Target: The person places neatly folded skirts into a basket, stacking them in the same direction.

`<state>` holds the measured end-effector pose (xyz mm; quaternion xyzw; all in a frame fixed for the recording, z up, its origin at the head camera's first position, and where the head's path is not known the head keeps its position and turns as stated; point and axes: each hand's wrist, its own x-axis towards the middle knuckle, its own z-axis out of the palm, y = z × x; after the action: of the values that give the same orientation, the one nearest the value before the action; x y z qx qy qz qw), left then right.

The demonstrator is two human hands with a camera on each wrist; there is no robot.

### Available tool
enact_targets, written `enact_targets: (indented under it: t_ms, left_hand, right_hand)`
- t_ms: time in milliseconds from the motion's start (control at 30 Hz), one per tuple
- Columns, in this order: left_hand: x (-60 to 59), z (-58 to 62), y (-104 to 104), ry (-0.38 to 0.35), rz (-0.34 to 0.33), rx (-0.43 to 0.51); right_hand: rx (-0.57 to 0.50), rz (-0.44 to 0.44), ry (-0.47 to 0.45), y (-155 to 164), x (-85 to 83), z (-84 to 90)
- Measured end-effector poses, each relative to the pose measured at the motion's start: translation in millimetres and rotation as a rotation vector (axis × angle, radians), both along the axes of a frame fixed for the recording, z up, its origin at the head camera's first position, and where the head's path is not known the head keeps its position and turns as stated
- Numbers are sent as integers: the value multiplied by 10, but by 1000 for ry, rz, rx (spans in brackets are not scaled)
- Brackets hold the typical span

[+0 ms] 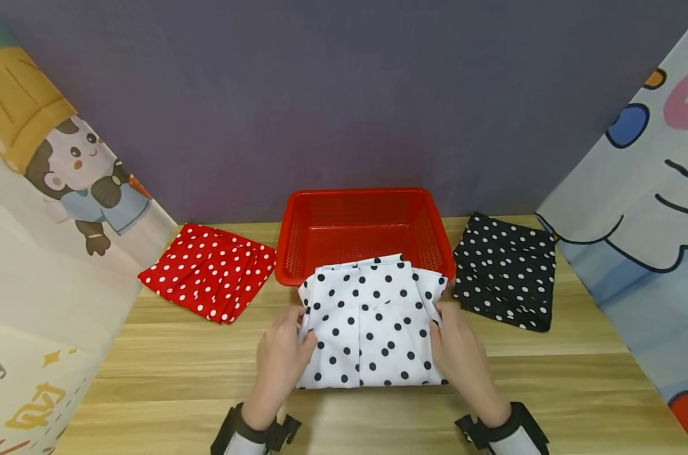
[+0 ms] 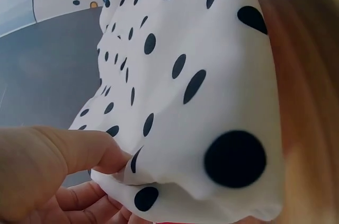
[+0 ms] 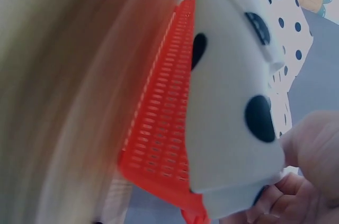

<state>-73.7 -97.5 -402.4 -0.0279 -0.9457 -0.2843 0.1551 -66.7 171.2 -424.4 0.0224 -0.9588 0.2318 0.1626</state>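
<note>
White dotted cloth (image 1: 372,322) pinched by left hand (image 1: 279,360) and right hand (image 1: 460,357), fingertips hidden beneath

The bench (image 3: 63,102) is a blur in the right wrist view, and the white spotted cloth (image 1: 372,322) hides the red basket's (image 1: 355,221) front rim.

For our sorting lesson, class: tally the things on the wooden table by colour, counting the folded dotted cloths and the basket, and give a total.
Red: 2, the red dotted cloth and the red basket.
White: 1, the white cloth with black dots, held at its sides by the left hand and the right hand.
Black: 1, the black cloth with white dots.
Total: 4.
</note>
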Motion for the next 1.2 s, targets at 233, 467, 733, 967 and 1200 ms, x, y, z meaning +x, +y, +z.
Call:
enact_targets:
  t_ms: [233, 467, 733, 967, 1200]
  left_hand:
    - [-209, 119, -10, 20, -4, 14]
    - [-441, 237, 30, 31, -17, 55]
    - [-702, 308, 45, 85, -40, 29]
    - [-936, 398, 40, 57, -70, -6]
    - [-1167, 567, 47, 12, -78, -23]
  right_hand:
    - [-9, 27, 42, -17, -222, 110]
    - [32, 59, 125, 29, -488, 206]
    - [37, 68, 97, 59, -726, 345]
    - [61, 97, 95, 76, -925, 438]
    - [86, 101, 54, 81, -1161, 575]
